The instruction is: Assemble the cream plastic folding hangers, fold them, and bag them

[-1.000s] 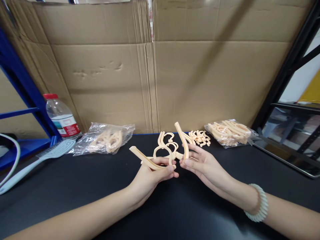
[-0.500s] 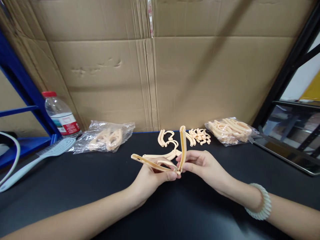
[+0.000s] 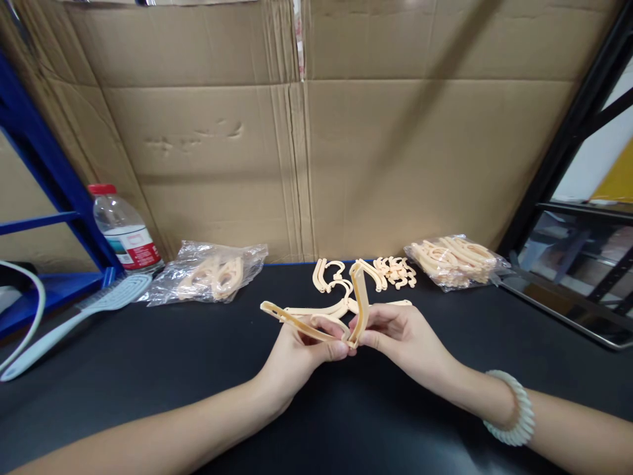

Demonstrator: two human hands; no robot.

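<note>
Above the black table, my two hands hold a cream plastic folding hanger between them. My left hand (image 3: 299, 356) is closed around its left arm (image 3: 289, 318) and the curved hook part (image 3: 331, 321), thumb pressed near the joint. My right hand (image 3: 405, 336) pinches the lower end of the other hanger arm (image 3: 361, 293), which stands up steeply with its hollow side facing me. Both arms meet at the joint between my fingertips, so the hanger forms a V. Just behind lies another hanger (image 3: 316, 311) spread flat, partly hidden by my hands.
Loose hanger arms (image 3: 322, 276), a loose hook (image 3: 336, 266) and a pile of small hooks (image 3: 398, 272) lie at the back. Bagged hanger parts (image 3: 217, 277) sit left, another bag (image 3: 455, 260) right. A bottle (image 3: 131, 237), a hairbrush (image 3: 119, 293) and a tablet-like panel (image 3: 568, 307) flank them.
The upright hanger arm in my right hand has tilted left and its top has dropped slightly. My left hand keeps its hold, and the view has shifted a little.
</note>
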